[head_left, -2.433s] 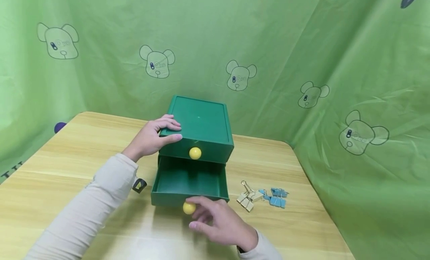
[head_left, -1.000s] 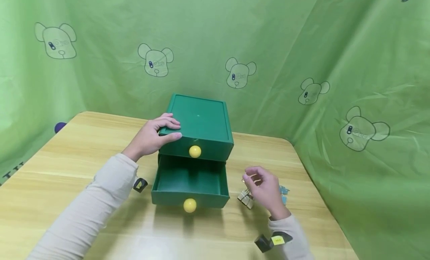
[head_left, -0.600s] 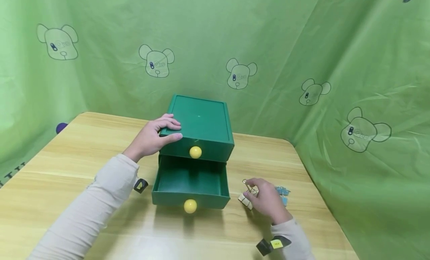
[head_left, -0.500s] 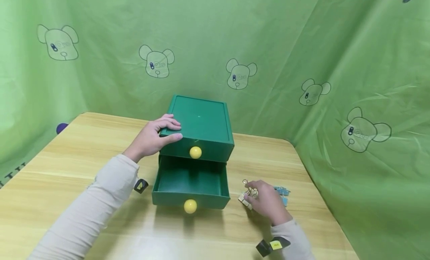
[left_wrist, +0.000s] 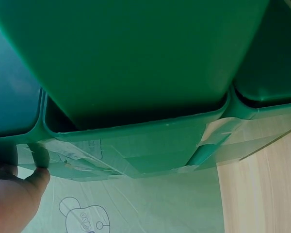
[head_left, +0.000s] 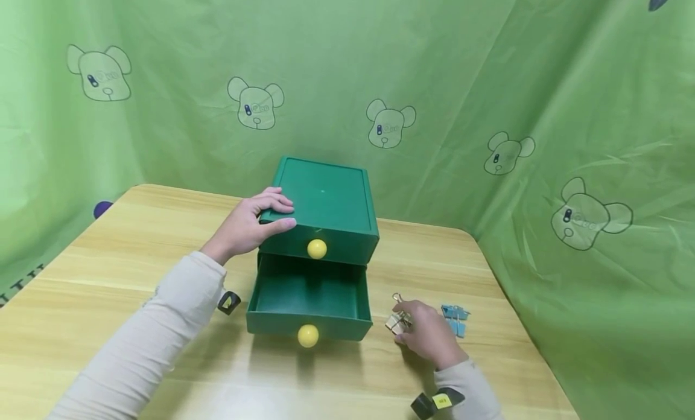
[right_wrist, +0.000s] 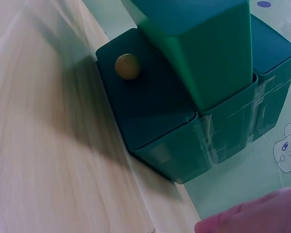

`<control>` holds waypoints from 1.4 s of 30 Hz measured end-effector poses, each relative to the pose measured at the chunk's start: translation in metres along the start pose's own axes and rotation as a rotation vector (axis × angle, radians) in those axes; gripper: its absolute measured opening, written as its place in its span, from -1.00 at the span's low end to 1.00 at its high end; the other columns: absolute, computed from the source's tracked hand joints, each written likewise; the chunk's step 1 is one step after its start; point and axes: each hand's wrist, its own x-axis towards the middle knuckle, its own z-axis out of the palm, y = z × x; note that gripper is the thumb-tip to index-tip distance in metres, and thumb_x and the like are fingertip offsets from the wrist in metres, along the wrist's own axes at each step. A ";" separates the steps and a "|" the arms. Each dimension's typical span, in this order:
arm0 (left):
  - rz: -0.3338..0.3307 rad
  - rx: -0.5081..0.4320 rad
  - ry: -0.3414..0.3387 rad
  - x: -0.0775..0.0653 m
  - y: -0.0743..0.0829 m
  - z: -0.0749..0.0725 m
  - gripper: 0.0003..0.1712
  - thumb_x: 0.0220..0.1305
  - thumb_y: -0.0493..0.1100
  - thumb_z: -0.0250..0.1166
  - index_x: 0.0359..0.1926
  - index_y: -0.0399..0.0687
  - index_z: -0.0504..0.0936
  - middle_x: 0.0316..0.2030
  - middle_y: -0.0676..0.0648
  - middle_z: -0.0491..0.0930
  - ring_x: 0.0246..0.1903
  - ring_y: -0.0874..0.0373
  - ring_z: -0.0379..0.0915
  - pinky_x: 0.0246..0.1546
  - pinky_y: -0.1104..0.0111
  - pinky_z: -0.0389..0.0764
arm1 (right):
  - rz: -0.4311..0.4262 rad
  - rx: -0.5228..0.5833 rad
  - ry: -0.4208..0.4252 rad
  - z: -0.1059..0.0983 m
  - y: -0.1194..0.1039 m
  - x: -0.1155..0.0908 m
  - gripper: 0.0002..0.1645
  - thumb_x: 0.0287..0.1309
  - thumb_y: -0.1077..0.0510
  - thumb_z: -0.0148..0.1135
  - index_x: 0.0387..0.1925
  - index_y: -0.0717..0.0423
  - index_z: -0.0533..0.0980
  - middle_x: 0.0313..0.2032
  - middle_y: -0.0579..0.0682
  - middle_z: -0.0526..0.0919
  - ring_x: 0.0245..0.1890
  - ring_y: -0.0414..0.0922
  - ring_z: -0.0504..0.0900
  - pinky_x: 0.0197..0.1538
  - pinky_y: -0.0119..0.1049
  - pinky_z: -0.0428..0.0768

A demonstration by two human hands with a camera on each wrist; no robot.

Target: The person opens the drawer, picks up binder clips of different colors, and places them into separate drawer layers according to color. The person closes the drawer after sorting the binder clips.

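Fingers (head_left: 408, 307) of your right hand (head_left: 431, 335), partly parted, straddle cream binder clips (head_left: 394, 324), lower right of frame; grip unclear. Your left hand (head_left: 247, 225) rests, fingers extended, on green drawer unit (head_left: 328, 194), centre.

No lettering reads with certainty.
Pale letters run across the bear heads (head_left: 257, 107) printed on the green curtain (head_left: 326, 40), too faint to spell out. Large dark characters (head_left: 28, 277) at the left edge of the head view are cut off. A yellow label (head_left: 442, 400), lower right on the sleeve strap (head_left: 456, 394), carries tiny, illegible marks.
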 end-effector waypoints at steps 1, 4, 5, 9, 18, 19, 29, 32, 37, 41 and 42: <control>0.000 0.000 0.001 0.000 0.000 0.000 -0.64 0.22 -0.07 0.37 -0.02 -0.16 0.68 0.18 -0.09 0.50 0.40 0.07 0.05 0.40 0.07 0.01 | 0.000 -0.001 0.003 0.001 0.000 0.000 -0.38 -0.38 0.29 0.62 -0.11 0.11 0.62 -0.07 0.16 0.65 -0.14 0.07 0.64 -0.05 0.01 0.59; 0.004 0.000 0.003 0.000 -0.001 0.000 -0.64 0.22 -0.07 0.37 -0.02 -0.16 0.68 0.17 -0.09 0.50 0.40 0.06 0.05 0.40 0.07 0.01 | -0.001 -0.003 0.008 0.002 0.002 0.001 -0.40 -0.40 0.35 0.60 -0.14 0.11 0.62 -0.08 0.16 0.65 -0.16 0.05 0.64 -0.08 0.01 0.60; 0.006 0.000 0.004 0.000 -0.001 0.000 -0.64 0.22 -0.07 0.37 -0.02 -0.16 0.68 0.17 -0.10 0.51 0.40 0.06 0.05 0.40 0.07 0.00 | -0.002 -0.004 0.009 0.002 0.002 0.001 -0.41 -0.40 0.36 0.59 -0.15 0.11 0.62 -0.08 0.17 0.65 -0.16 0.06 0.63 -0.08 0.01 0.60; 0.011 0.003 0.003 0.000 -0.002 0.000 -0.63 0.21 -0.07 0.37 -0.02 -0.17 0.68 0.16 -0.10 0.51 0.40 0.05 0.04 0.40 0.06 0.00 | -0.003 0.001 0.009 0.004 0.004 0.001 -0.42 -0.42 0.37 0.59 -0.19 0.10 0.62 -0.09 0.16 0.66 -0.16 0.04 0.63 -0.08 0.01 0.60; 0.009 0.003 0.004 -0.001 -0.002 0.000 -0.64 0.22 -0.07 0.37 -0.02 -0.17 0.68 0.16 -0.10 0.52 0.41 0.06 0.03 0.41 0.07 -0.01 | -0.010 -0.002 -0.011 0.006 0.004 0.002 -0.46 -0.46 0.37 0.59 -0.26 0.08 0.62 -0.22 0.03 0.67 -0.32 -0.09 0.59 -0.22 -0.08 0.60; 0.010 0.002 0.005 0.000 -0.002 0.000 -0.64 0.22 -0.07 0.37 -0.02 -0.17 0.68 0.15 -0.09 0.52 0.41 0.07 0.03 0.40 0.07 -0.01 | -0.010 -0.002 -0.009 0.006 0.004 0.002 -0.46 -0.46 0.39 0.58 -0.26 0.08 0.62 -0.23 0.04 0.67 -0.32 -0.09 0.59 -0.23 -0.08 0.60; 0.013 -0.004 0.006 -0.001 -0.001 0.000 -0.64 0.22 -0.08 0.37 -0.02 -0.17 0.68 0.15 -0.09 0.52 0.40 0.08 0.05 0.40 0.09 0.01 | -0.003 0.023 -0.002 0.005 0.005 0.003 -0.49 -0.39 0.41 0.54 -0.25 0.10 0.62 -0.17 0.10 0.65 -0.28 -0.07 0.59 -0.21 -0.12 0.62; 0.009 -0.006 0.007 -0.001 -0.001 0.000 -0.65 0.22 -0.08 0.37 -0.02 -0.16 0.68 0.14 -0.08 0.53 0.40 0.09 0.05 0.40 0.09 0.01 | 0.001 0.043 -0.001 0.004 0.004 0.003 -0.50 -0.35 0.40 0.54 -0.22 0.10 0.61 -0.13 0.13 0.64 -0.23 -0.04 0.60 -0.17 -0.09 0.62; 0.003 -0.004 0.005 -0.001 -0.001 -0.001 -0.64 0.22 -0.07 0.37 -0.02 -0.16 0.68 0.15 -0.08 0.52 0.41 0.08 0.02 0.40 0.06 -0.02 | 0.017 0.066 -0.007 0.000 0.000 0.003 -0.49 -0.31 0.38 0.54 -0.19 0.08 0.61 -0.10 0.14 0.63 -0.22 -0.04 0.60 -0.15 -0.07 0.62; 0.005 -0.003 0.006 -0.001 -0.001 0.000 -0.64 0.21 -0.07 0.37 -0.03 -0.15 0.69 0.14 -0.08 0.53 0.40 0.09 0.04 0.40 0.07 -0.01 | 0.027 0.071 -0.011 -0.002 -0.003 0.002 -0.49 -0.30 0.38 0.55 -0.19 0.08 0.61 -0.10 0.12 0.63 -0.27 -0.08 0.57 -0.21 -0.12 0.61; 0.007 -0.005 0.008 -0.001 0.000 0.000 -0.65 0.21 -0.07 0.37 -0.03 -0.15 0.69 0.13 -0.08 0.53 0.40 0.09 0.05 0.40 0.08 0.00 | 0.027 0.073 -0.011 -0.002 -0.003 0.002 -0.49 -0.30 0.38 0.55 -0.19 0.08 0.61 -0.10 0.12 0.63 -0.28 -0.09 0.57 -0.21 -0.13 0.61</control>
